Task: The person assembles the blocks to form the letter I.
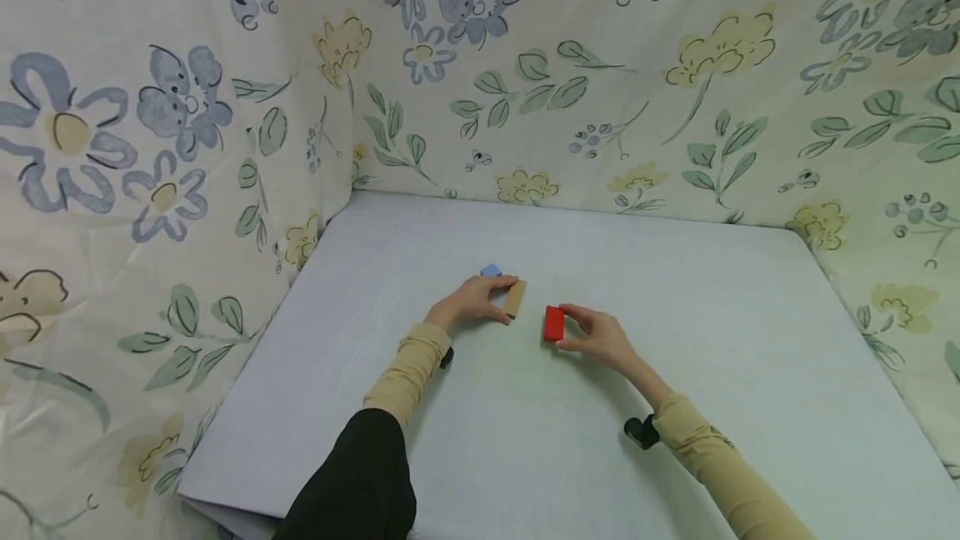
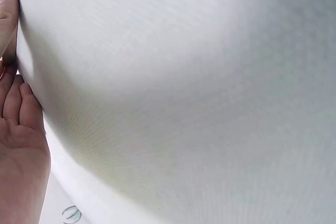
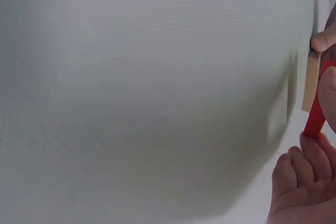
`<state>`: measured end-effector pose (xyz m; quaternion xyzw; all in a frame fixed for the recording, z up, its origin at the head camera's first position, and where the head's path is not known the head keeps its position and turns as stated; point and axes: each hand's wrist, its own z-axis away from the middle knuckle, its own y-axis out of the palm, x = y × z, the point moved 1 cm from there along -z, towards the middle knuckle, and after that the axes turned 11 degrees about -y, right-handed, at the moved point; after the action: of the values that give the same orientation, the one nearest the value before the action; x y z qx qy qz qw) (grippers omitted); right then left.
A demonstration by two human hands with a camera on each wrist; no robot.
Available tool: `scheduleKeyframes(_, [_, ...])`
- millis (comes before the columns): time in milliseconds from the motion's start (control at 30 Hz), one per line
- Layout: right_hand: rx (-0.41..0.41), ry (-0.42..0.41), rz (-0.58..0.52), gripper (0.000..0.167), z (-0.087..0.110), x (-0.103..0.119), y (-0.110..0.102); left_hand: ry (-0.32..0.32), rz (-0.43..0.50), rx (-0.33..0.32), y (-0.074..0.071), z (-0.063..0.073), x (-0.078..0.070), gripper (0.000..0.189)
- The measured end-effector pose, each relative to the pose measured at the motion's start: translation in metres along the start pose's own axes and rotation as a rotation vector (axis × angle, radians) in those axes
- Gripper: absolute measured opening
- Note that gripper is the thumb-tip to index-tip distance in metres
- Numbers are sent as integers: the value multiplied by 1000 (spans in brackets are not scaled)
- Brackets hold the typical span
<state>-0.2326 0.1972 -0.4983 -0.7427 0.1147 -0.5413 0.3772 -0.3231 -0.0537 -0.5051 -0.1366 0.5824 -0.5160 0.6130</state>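
Observation:
In the head view my left hand [image 1: 474, 298] pinches a flat tan wooden block [image 1: 515, 299] between thumb and fingers at its two ends. A small blue block [image 1: 491, 270] lies just behind that hand, partly covered by it. To the right, my right hand [image 1: 597, 337] grips a red rectangular block [image 1: 554, 324] by its far and near ends. A short gap separates the red block from the tan one. The right wrist view shows the red block [image 3: 316, 111] between thumb and fingertips, with the tan block [image 3: 311, 80] beyond it.
Both hands work over the middle of a white-covered table [image 1: 720, 307]. A floral curtain [image 1: 555, 132] hangs along its back and left side. Dark wrist cameras [image 1: 642, 432] are strapped at the sleeves; a black sleeve [image 1: 360, 473] covers the left upper arm.

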Motion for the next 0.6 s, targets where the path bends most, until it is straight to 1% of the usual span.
scheduleKeyframes(133, [3, 29, 6, 67, 0, -1, 2, 2, 3, 3, 0, -1, -2, 82])
scheduleKeyframes(267, [3, 59, 36, 66, 3, -1, 5, -4, 12, 15, 0, 1, -2, 83])
scheduleKeyframes(367, [4, 53, 65, 67, 4, -1, 7, -2, 14, 16, 0, 2, -2, 83])
scheduleKeyframes(600, [-17, 48, 65, 68, 3, -1, 10, -14, 4, 7, -2, 3, -2, 83])
